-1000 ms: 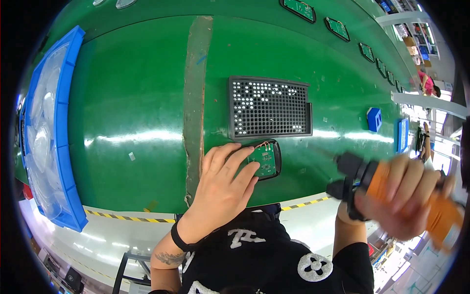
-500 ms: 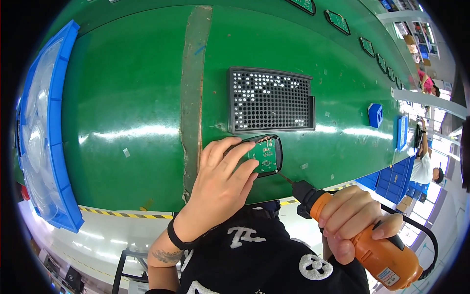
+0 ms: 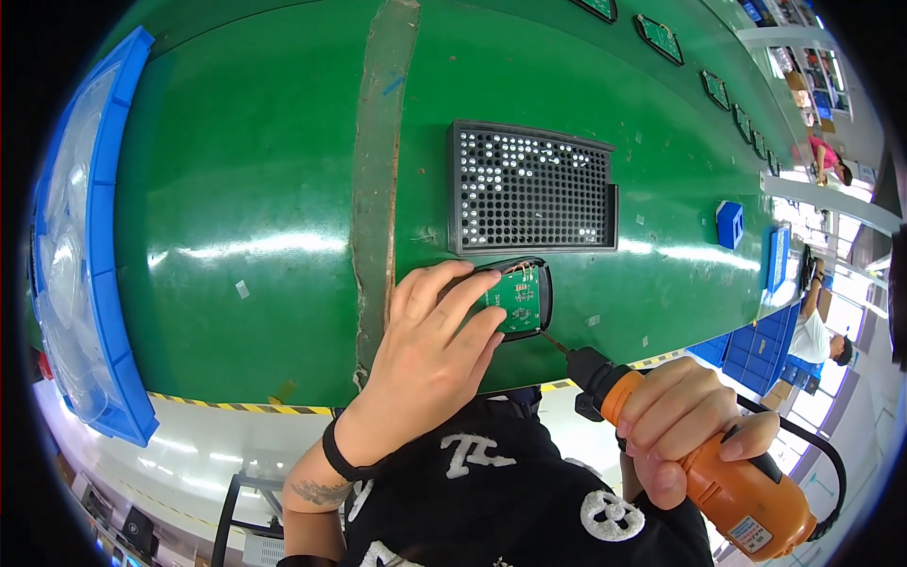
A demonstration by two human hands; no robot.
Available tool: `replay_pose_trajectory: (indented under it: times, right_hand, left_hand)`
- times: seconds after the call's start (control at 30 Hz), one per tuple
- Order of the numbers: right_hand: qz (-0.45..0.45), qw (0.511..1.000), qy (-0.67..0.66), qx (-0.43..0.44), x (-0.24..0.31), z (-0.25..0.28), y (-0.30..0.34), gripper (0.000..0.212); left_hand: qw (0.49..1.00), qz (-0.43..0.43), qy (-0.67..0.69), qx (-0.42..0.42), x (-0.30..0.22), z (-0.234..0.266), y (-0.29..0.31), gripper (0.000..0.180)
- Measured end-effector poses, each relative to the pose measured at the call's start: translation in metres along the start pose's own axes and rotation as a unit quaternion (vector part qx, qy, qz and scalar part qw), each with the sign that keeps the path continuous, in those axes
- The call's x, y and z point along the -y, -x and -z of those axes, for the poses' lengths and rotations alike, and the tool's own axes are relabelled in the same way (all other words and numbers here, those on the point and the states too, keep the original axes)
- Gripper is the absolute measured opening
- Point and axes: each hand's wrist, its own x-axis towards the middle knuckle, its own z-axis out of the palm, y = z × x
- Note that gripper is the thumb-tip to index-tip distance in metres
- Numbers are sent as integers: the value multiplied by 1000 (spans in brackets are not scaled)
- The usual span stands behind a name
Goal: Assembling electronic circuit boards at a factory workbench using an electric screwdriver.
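Observation:
My left hand [image 3: 430, 345] grips the left part of a black-rimmed housing [image 3: 548, 295], its fingers bent over the edge and covering that side. Inside the housing sits a green circuit board [image 3: 521, 300], with thin wires along its top. In my right hand [image 3: 694, 425] is an orange electric screwdriver [image 3: 746, 496] with a black nose, the fingers closed round its body. Its thin bit slants up to the lower right corner of the housing and seems to touch there. Just beyond the housing lies a black screw tray [image 3: 567, 189], with silvery screws in some of its holes.
A blue bin [image 3: 118, 283] with clear plastic discs stands at the left. Several boards in black housings [image 3: 658, 40] line the far right. A small blue box [image 3: 728, 225] sits at right. A dark cable [image 3: 836, 472] loops behind the screwdriver. Other people [image 3: 814, 331] are far right.
The view has shifted slightly, so the tray and housing appear a little farther right. Both hands keep their grips, and the bit stays at the housing's lower right corner.

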Motion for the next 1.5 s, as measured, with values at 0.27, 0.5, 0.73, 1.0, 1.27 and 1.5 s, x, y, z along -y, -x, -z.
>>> replay_pose_trajectory:
  times: [0.27, 0.5, 0.73, 1.0, 1.27, 1.5]
  right_hand:
    - [10, 999, 7, -30, -5, -12, -3, 45]
    - [27, 999, 26, 34, -13, -13, -10, 35]
    - [-52, 995, -60, 63, -11, -4, -25, 39]
    - [-26, 999, 21, -13, -40, 9, -103, 26]
    - [-58, 995, 9, -77, -63, 13, -112, 27]
    - [-59, 996, 2, -60, -65, 19, -110, 27]
  left_hand:
    - [1000, 13, 0, -6, 0, -1, 0, 29]
    - [1000, 12, 4, -9, 1, -3, 0, 28]
    - [999, 27, 21, -11, 2, -1, 3, 29]
    - [978, 192, -62, -48, -9, 26, 3, 29]
    - [980, 184, -57, -46, 0, 22, 3, 29]
    - [981, 183, -55, -43, 1, 22, 3, 29]
